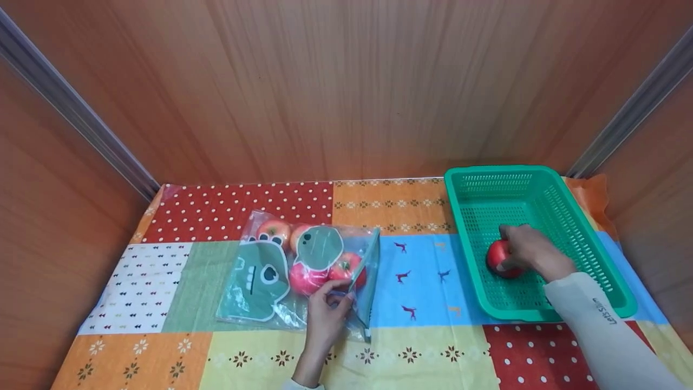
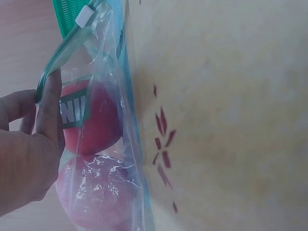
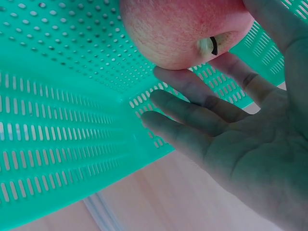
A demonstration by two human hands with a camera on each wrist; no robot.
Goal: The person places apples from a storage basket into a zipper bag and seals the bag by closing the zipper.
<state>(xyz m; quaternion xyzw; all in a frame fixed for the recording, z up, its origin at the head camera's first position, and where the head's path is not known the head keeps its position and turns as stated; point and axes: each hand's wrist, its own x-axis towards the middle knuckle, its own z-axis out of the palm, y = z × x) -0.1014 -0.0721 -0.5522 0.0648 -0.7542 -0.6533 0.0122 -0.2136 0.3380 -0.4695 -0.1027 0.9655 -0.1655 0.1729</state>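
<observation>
A clear zip bag [image 1: 252, 303] printed with green cartoon figures lies flat on the cloth, with several red apples [image 1: 307, 279] inside. My left hand [image 1: 326, 319] pinches the green zip edge of its mouth between thumb and fingers. In the left wrist view, a white zip slider [image 2: 84, 16] sits on that edge beyond the fingertips. Over to the right, a red apple [image 1: 499, 257] is in a green plastic basket [image 1: 464, 233]. My right hand [image 1: 533, 250] grips this apple from above, thumb on one side and fingers on the other, as the right wrist view shows.
A patchwork-patterned cloth [image 1: 422, 352] covers the table. Wood-grain panels [image 1: 325, 92] rise behind it and on both sides. The basket stands near the right panel, with a strip of patterned cloth between it and the bag.
</observation>
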